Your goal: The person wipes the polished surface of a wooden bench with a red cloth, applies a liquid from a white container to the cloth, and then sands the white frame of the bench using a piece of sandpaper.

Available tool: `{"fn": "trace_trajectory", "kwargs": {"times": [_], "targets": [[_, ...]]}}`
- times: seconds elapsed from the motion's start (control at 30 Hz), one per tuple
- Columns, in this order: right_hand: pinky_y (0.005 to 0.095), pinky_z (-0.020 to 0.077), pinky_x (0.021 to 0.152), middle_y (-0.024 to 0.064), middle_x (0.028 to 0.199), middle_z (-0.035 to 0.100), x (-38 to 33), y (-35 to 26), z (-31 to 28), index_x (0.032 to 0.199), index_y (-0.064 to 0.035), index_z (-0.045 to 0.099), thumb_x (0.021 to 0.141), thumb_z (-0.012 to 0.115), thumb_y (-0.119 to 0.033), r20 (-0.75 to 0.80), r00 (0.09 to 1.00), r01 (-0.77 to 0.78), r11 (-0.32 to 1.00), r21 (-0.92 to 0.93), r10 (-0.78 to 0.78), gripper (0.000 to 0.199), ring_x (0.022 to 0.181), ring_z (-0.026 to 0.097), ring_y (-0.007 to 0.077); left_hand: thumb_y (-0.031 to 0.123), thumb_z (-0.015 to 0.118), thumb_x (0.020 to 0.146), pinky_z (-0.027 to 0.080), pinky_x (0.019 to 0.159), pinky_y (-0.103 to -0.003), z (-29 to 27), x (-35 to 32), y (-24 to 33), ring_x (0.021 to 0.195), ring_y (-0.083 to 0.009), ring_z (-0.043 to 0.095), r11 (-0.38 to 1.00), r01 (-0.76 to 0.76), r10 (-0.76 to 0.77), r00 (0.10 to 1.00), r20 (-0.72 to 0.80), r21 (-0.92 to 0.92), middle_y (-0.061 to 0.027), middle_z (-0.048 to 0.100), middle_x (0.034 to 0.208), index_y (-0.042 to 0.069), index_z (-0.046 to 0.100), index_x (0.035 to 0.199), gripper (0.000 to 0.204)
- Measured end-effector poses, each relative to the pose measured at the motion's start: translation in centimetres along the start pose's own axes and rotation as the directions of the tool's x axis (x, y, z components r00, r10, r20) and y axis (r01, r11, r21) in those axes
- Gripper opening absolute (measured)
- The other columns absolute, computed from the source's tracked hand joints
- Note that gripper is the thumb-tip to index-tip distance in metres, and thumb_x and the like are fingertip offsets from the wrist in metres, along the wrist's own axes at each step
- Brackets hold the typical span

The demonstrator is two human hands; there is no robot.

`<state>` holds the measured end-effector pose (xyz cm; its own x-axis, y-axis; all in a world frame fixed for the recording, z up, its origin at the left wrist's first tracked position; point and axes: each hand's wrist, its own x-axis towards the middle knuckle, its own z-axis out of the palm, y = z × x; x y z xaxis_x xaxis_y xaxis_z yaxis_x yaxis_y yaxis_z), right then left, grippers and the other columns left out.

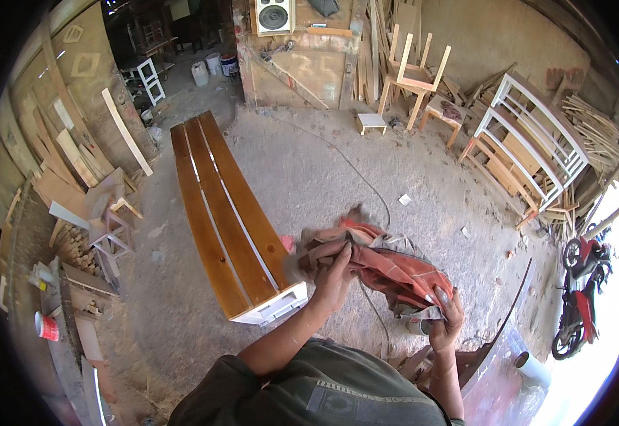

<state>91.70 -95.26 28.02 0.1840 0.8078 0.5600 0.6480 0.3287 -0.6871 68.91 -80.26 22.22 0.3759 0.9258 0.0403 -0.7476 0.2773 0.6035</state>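
Observation:
Both my hands hold a crumpled reddish-orange checked cloth in front of me. My left hand grips its upper left part, close to the near end of a long brown slatted bench with a white frame. My right hand clutches the cloth's lower right edge, where grey fabric hangs. The cloth is blurred at its left end, above the bench's near corner.
A cable snakes over the dusty concrete floor. Wood scraps and a small stool lie left. Unfinished chairs, a white slatted frame and stacked laths stand at the back. A red motorbike is parked right.

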Motion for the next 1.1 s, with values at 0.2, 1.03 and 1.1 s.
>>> {"fn": "trace_trajectory", "kwargs": {"times": [0.2,1.03,1.1], "targets": [[0.0357,0.0459,0.098,0.0206,0.114,0.067,-0.8,0.9,-0.1,0.122,0.0021,0.068,0.07,0.047,0.003,-0.054,0.989,-0.127,0.984,0.123,0.135,0.056,0.11,0.064,0.034,0.025,0.066,0.1,0.052,0.091,-0.031,3.4,-2.8,1.9,0.104,-0.0125,0.065,0.965,-0.123,0.166,0.97,-0.175,0.232,-0.003,0.067,0.114,0.006,0.064,0.122,0.029],[0.0471,0.048,0.096,0.0222,0.134,0.055,-0.7,-9.0,15.4,0.131,-0.0017,0.063,0.078,0.08,-0.054,0.529,0.788,0.148,0.93,0.335,-0.316,0.076,0.122,0.055,0.0362,0.019,0.068,0.097,0.05,0.085,-0.033,3.0,-22.0,14.8,0.099,-0.0162,0.065,0.457,-0.052,0.663,0.685,-0.301,0.888,-0.0072,0.069,0.106,0.001,0.067,0.115,0.025],[0.0362,0.0548,0.075,0.0166,0.116,0.063,-1.2,-12.6,19.0,0.13,-0.0005,0.063,0.076,0.087,-0.036,0.542,0.744,0.138,0.884,0.448,-0.391,0.069,0.099,0.066,0.0274,0.021,0.067,0.097,0.05,0.083,-0.034,2.0,-23.5,16.4,0.095,-0.019,0.066,0.373,-0.007,0.673,0.691,-0.265,0.928,-0.0078,0.069,0.102,0.003,0.069,0.111,0.023]]}}
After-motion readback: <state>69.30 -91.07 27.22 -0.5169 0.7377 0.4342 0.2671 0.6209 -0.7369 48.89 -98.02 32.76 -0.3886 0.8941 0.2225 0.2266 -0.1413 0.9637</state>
